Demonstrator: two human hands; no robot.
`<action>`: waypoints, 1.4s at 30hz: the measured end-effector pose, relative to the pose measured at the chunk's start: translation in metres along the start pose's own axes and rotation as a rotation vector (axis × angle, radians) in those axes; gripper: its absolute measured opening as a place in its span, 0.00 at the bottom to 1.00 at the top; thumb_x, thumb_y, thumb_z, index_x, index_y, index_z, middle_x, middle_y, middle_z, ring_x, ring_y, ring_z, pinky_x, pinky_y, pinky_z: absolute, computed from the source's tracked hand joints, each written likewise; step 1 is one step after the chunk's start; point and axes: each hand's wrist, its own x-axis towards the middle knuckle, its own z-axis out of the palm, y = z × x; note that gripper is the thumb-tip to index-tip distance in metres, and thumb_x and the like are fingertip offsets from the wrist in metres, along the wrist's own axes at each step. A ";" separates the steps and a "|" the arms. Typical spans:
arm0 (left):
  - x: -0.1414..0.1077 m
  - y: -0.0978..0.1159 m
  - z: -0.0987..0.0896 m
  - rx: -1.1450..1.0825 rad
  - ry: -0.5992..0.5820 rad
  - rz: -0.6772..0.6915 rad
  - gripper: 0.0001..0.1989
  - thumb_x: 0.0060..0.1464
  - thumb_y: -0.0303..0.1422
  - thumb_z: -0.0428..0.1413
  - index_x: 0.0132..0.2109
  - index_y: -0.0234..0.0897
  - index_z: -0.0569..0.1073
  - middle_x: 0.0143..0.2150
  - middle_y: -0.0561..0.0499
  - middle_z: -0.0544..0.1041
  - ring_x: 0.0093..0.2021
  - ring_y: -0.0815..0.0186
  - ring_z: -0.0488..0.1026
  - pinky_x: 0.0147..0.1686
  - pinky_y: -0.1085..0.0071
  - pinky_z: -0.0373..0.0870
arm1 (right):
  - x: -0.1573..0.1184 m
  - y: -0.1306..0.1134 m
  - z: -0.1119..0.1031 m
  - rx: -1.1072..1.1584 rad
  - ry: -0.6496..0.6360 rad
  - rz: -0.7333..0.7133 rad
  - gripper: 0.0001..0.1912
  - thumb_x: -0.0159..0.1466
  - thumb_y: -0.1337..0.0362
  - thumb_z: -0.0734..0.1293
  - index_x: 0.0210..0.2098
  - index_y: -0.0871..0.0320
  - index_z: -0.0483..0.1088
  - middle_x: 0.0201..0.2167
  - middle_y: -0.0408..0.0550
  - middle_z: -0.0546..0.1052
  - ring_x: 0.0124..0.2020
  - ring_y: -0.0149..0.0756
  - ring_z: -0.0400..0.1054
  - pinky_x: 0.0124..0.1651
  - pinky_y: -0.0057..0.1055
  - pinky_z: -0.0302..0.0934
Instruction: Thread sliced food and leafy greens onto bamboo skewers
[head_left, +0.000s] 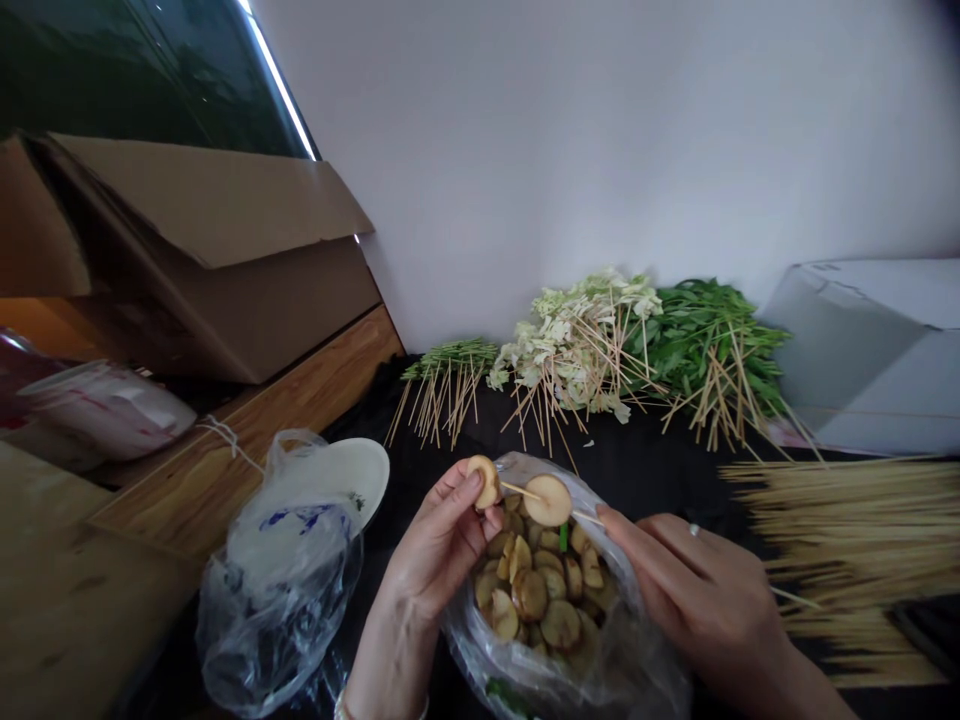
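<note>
Between thumb and fingers, my left hand point(442, 535) pinches a round potato slice point(485, 483) at the tip of a wooden skewer point(520, 489). A second potato slice point(548, 500) is threaded on that skewer, a little farther along. My right hand point(697, 580), with a ring on one finger, is closed around the skewer's other part, and its tail sticks out behind the hand. Below both hands stands an open clear plastic bag point(645, 660) full of potato slices point(559, 622), with a small bit of green among them.
Bundles of skewered green stalks point(457, 360), pale cabbage-like leaves point(577, 330) and leafy greens point(697, 330) lie along the wall. Bare skewers point(847, 520) are piled at right, near a white box point(870, 350). At left are a plastic bag point(277, 600), white bowl point(367, 475) and cardboard box point(247, 310).
</note>
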 end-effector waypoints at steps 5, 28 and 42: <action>0.001 0.001 -0.001 0.038 0.044 0.047 0.14 0.44 0.30 0.73 0.36 0.34 0.78 0.31 0.53 0.78 0.31 0.73 0.76 0.30 0.80 0.76 | -0.001 -0.001 0.000 0.021 -0.007 0.019 0.17 0.73 0.73 0.57 0.57 0.63 0.70 0.34 0.49 0.75 0.31 0.32 0.69 0.33 0.33 0.57; -0.005 -0.002 -0.007 0.900 0.054 0.272 0.18 0.51 0.35 0.68 0.50 0.40 0.80 0.44 0.46 0.82 0.41 0.59 0.77 0.43 0.65 0.72 | 0.004 0.003 -0.002 -0.012 0.047 0.039 0.15 0.72 0.74 0.60 0.54 0.63 0.72 0.32 0.49 0.76 0.30 0.31 0.70 0.33 0.31 0.58; -0.039 0.004 -0.003 1.838 -0.251 0.353 0.19 0.41 0.28 0.72 0.42 0.47 0.80 0.66 0.48 0.70 0.69 0.45 0.54 0.64 0.45 0.55 | 0.007 0.003 -0.003 -0.010 0.058 0.025 0.15 0.70 0.75 0.61 0.55 0.65 0.72 0.30 0.48 0.76 0.29 0.32 0.70 0.33 0.30 0.60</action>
